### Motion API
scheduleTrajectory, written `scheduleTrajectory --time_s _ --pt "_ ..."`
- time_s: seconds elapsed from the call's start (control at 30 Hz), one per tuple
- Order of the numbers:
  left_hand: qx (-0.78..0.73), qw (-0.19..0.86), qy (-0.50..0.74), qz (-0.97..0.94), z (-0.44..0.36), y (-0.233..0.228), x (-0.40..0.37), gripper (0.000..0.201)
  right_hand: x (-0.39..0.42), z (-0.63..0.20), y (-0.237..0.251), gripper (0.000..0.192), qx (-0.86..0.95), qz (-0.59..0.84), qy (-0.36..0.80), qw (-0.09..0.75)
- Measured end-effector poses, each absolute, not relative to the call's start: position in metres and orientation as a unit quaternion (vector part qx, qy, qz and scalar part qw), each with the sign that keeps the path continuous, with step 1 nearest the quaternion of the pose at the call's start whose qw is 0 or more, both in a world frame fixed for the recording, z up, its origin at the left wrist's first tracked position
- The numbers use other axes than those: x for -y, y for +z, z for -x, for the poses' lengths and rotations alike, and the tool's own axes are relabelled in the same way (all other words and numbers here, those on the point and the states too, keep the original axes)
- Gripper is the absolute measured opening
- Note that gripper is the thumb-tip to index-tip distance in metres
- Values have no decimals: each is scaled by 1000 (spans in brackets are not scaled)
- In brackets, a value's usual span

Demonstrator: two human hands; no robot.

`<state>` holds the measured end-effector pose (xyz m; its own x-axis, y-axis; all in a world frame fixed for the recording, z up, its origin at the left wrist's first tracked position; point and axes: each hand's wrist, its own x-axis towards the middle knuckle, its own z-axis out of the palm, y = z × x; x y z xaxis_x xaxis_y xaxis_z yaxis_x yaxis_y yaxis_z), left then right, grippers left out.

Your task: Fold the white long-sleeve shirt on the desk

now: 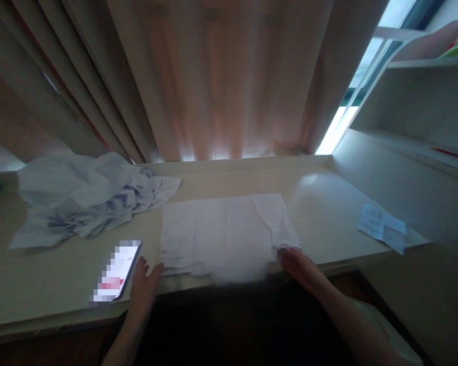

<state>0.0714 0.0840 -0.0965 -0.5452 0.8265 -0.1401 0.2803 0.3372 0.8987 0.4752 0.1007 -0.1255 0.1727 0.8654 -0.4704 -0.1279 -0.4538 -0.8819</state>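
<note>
A white garment (217, 234) lies spread in a folded, roughly rectangular shape at the desk's front edge. A narrower part, like a sleeve, is folded over its right side, and its lower edge hangs slightly over the desk and looks blurred. My left hand (144, 282) is at the garment's lower left corner, fingers apart, the thumb close to the cloth. At the lower right corner my right hand (298, 264) has its fingers closed on the garment's edge; the fingertips are partly hidden. A phone (116, 272) with a lit, pixelated screen lies just left of my left hand.
A crumpled heap of white cloth (91, 193) lies on the desk (34, 279) at the left. A creased sheet of paper (382, 227) rests at the right, beside a shelf unit (404, 168). Curtains (229, 81) hang behind the desk, with a window (361, 76) at the upper right.
</note>
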Motion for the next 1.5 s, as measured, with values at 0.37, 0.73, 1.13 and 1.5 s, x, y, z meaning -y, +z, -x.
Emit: scheduleTrajectory --time_s 0.37,0.73,1.13,1.5 --pt "-575 -10 79 -814 -167 -195 -69 59 -84 -425 -142 73 803 581 66 115" --pt "-572 18 21 -820 -149 -207 -93 65 -124 -407 -156 88 852 516 69 -49" --pt "-589 -31 170 -789 -182 -185 -113 41 -138 -385 -147 64 832 548 90 7" --pt "-606 82 199 -766 -215 -167 -135 50 -203 -494 -139 49 624 758 87 171"
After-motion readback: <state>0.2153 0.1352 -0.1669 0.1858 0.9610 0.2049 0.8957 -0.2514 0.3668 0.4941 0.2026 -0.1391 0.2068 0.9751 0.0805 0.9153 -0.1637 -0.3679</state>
